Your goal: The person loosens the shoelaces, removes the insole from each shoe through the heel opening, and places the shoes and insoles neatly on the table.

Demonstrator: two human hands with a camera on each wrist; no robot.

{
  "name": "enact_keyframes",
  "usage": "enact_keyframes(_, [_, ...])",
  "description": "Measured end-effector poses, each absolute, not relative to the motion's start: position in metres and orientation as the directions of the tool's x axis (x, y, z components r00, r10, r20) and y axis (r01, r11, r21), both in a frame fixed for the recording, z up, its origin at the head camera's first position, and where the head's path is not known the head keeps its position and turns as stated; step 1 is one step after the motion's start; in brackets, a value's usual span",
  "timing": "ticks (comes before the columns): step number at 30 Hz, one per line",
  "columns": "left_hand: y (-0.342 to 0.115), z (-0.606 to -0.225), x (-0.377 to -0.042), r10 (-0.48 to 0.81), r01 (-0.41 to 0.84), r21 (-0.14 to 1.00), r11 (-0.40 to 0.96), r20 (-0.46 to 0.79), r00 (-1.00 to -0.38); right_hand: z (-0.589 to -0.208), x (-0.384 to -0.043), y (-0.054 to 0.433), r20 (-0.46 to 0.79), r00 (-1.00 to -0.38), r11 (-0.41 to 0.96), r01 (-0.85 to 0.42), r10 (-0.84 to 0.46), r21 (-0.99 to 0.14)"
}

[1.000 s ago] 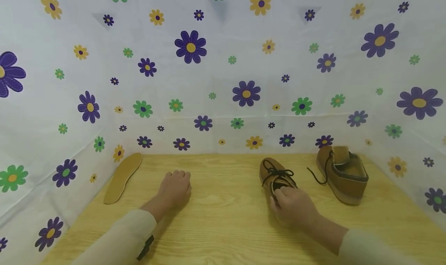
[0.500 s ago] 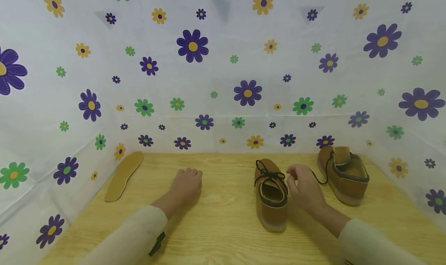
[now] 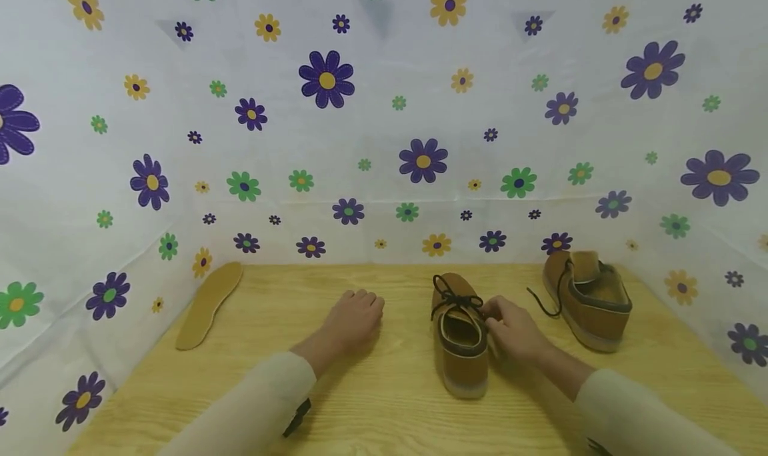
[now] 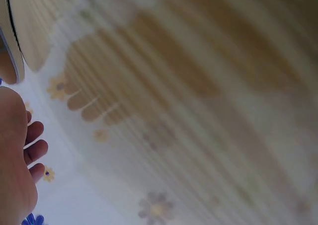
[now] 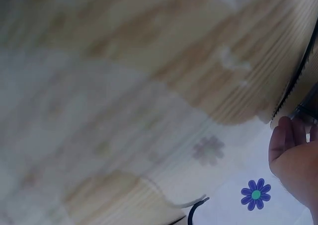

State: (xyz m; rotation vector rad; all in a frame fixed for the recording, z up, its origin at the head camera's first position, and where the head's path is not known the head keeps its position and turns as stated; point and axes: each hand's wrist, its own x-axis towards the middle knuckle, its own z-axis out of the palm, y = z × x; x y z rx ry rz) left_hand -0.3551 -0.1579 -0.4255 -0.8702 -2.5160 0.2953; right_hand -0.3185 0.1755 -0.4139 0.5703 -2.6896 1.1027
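Now, left hand [image 3: 359, 315] has advanced rightward across table [image 3: 384, 396], nearer laced shoe [image 3: 464, 359] but apart from it; fingers loosely bent, nothing held. Right hand [image 3: 511, 326] has closed in on shoe's right flank near lace bow [image 3: 459, 301]; fingertips at or against upper, grip cannot be told. Shoe upright, right of centre, toe pointing away. Work appears centred on this shoe. Second shoe [image 3: 600, 317], lace trailing, and insole [image 3: 209, 307] undisturbed.
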Motion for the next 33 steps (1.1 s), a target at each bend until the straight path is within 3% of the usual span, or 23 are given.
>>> enact_keyframes(3, [-0.145,-0.427,-0.354,0.667,0.569,-0.348,0.745,0.382,-0.640,-0.415,-0.317,0.173,0.291,-0.913,0.639,-0.409,-0.287,-0.651])
enact_keyframes(6, [-0.135,-0.425,-0.352,0.684,0.598,-0.333,0.729,0.376,-0.625,-0.415,-0.317,0.168,0.293,-0.909,0.633,-0.417,-0.298,-0.652])
enact_keyframes(17, [-0.117,-0.422,-0.349,0.653,0.645,-0.142,0.750,0.310,-0.691,-0.413,-0.318,0.154,0.198,-0.942,0.564,-0.322,-0.270,-0.761])
enact_keyframes(24, [-0.116,-0.424,-0.344,0.696,0.687,-0.156,0.709,0.306,-0.649,-0.421,-0.318,0.150,0.346,-0.845,0.668,-0.535,-0.409,-0.517])
enact_keyframes(33, [-0.118,-0.423,-0.347,0.681,0.676,-0.146,0.723,0.322,-0.658,-0.420,-0.321,0.153,0.366,-0.779,0.714,-0.619,-0.508,-0.326])
